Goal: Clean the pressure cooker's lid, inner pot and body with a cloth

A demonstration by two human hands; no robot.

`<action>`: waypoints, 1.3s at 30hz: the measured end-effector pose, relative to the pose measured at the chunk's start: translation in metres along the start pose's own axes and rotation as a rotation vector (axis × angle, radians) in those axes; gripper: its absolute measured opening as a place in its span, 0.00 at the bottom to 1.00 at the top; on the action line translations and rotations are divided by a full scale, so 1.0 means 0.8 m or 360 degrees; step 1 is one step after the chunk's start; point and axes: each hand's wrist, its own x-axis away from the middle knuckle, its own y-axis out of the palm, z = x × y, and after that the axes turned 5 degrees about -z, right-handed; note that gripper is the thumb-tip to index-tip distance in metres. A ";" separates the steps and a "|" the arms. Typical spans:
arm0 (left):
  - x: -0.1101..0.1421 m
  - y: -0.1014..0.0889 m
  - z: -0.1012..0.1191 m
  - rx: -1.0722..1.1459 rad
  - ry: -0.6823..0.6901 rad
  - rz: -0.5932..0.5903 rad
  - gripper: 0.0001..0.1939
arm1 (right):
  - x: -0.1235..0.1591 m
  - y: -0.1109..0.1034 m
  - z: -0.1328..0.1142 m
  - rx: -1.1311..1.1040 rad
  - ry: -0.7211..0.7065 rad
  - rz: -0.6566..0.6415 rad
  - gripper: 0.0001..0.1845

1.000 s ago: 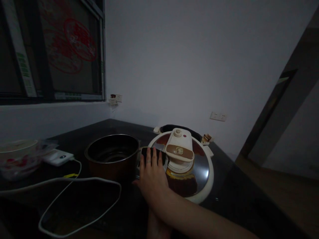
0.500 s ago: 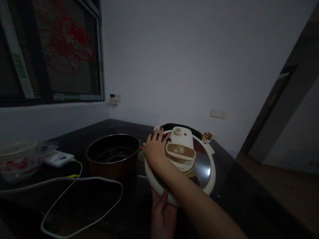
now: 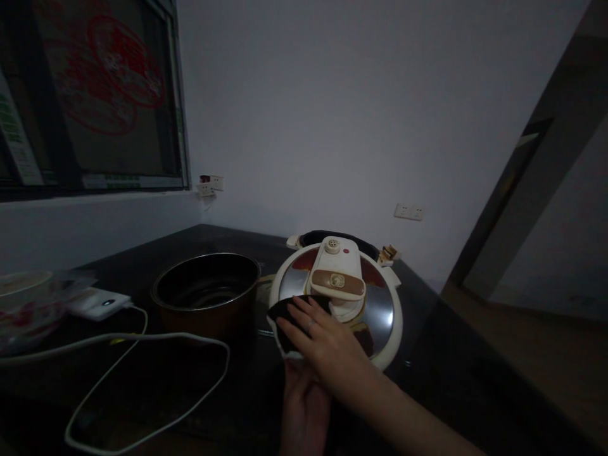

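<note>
Resting outstretched fingers on a dark cloth, a person's right hand lies over the near left side of a shiny lid on a black counter. The left hand comes up beneath the cloth's pale edge; from where I stand, I cannot tell whether its fingers grasp the cloth or the lid's rim below.

The step in hand looks like wiping the lid down. The next move seems to call for even pressure around the off-white rim, with the lid kept from sliding. Just behind it shows the dark edge of a large cooker; to the left, near the hands, stands an open brown pot.

An emblem marks the brown band of the lid's handle, too small to read. Red round designs on the window and green print on its frame also defy reading, as does a dark mark on a white device by the cable.
</note>
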 end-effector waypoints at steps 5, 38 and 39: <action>0.003 0.014 0.008 0.0047 0.0036 -0.0010 0.28 | 0.061 -0.014 0.034 -0.0001 -0.0098 0.0143 0.20; 0.002 0.000 0.008 -0.0052 0.0052 0.0071 0.34 | -0.050 -0.005 -0.027 0.0098 0.0714 -0.0219 0.27; 0.001 0.003 0.008 -0.0063 0.0056 0.0055 0.34 | -0.046 -0.004 -0.025 0.0093 0.0694 -0.0216 0.26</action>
